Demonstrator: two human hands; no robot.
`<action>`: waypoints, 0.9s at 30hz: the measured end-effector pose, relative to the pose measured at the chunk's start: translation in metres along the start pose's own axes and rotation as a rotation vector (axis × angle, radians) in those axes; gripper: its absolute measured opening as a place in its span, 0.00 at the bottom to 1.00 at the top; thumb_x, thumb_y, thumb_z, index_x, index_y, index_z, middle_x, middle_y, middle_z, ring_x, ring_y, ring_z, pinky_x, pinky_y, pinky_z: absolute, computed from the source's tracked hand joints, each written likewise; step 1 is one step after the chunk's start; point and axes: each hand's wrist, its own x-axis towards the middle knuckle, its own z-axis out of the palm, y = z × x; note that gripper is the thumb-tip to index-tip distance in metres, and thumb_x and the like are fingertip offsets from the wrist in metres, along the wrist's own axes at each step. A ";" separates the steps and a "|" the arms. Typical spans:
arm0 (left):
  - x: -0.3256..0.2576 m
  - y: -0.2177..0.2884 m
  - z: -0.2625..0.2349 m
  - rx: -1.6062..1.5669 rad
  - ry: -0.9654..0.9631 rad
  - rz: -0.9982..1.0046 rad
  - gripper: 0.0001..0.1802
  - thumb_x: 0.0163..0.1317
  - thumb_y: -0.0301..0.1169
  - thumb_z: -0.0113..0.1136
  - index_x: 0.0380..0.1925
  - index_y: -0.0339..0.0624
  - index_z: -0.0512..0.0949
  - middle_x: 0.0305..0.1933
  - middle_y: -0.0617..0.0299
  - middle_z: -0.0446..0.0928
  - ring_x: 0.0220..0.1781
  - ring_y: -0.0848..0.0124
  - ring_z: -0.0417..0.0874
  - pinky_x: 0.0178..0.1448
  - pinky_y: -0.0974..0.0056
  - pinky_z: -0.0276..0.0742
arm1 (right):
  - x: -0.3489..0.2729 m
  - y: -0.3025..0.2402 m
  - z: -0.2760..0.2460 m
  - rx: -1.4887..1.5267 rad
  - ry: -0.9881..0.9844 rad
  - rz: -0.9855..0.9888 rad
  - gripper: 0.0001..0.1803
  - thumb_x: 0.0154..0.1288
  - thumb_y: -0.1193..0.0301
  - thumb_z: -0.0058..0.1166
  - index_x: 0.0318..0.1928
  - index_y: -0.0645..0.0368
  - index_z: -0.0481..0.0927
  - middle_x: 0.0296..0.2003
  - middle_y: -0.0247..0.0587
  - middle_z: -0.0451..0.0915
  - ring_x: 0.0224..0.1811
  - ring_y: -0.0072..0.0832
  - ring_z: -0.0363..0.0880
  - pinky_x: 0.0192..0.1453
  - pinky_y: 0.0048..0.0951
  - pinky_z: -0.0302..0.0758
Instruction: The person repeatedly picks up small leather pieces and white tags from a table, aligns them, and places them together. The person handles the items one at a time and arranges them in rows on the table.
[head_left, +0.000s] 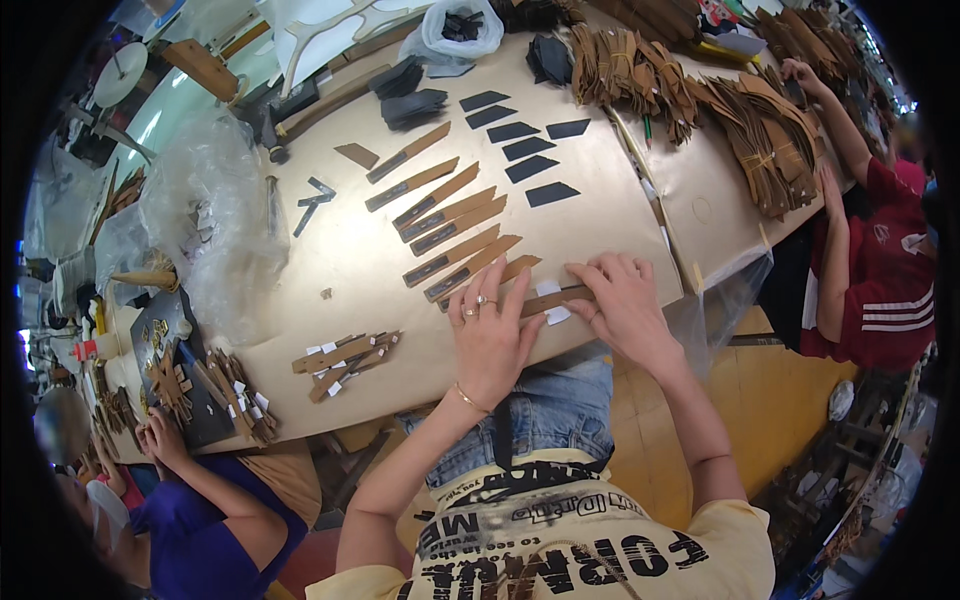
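My left hand (pixel 490 335) lies flat with its fingers spread on a brown leather strip (pixel 553 298) at the near edge of the paper-covered table (pixel 340 250). My right hand (pixel 618 298) presses on the same strip from the right, fingertips on its upper edge. A small white backing tab (pixel 556 315) shows between the two hands. Just beyond my fingers, several brown strips (pixel 450 225) with dark ends lie fanned in a diagonal row. Farther back sit several dark blue pieces (pixel 525 150).
A small pile of brown strips with white tabs (pixel 345 358) lies left of my hands. Clear plastic bags (pixel 210 215) are at the left. Bundles of brown strips (pixel 760 130) fill the back right. A person in red (pixel 875 270) works at right, another in purple (pixel 200 510) at lower left.
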 end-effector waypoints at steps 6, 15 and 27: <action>0.004 0.001 -0.019 -0.320 -0.132 -0.006 0.27 0.57 0.38 0.71 0.56 0.44 0.78 0.55 0.56 0.79 0.55 0.60 0.79 0.67 0.56 0.58 | -0.001 -0.011 -0.015 0.152 -0.124 -0.085 0.11 0.61 0.68 0.63 0.44 0.53 0.81 0.37 0.36 0.76 0.49 0.34 0.73 0.60 0.39 0.61; -0.039 -0.087 -0.156 -0.696 -0.122 -0.540 0.08 0.61 0.29 0.67 0.36 0.35 0.85 0.33 0.61 0.85 0.38 0.74 0.83 0.47 0.66 0.77 | 0.012 -0.054 -0.020 0.504 0.052 -0.046 0.22 0.57 0.73 0.66 0.54 0.56 0.81 0.40 0.38 0.81 0.46 0.36 0.76 0.60 0.38 0.66; -0.012 -0.252 -0.230 0.284 0.501 -0.520 0.18 0.60 0.42 0.67 0.36 0.36 0.85 0.36 0.49 0.85 0.40 0.51 0.85 0.47 0.55 0.78 | 0.013 -0.047 -0.008 0.361 0.183 0.123 0.18 0.63 0.73 0.61 0.55 0.59 0.79 0.42 0.40 0.80 0.49 0.36 0.75 0.63 0.37 0.64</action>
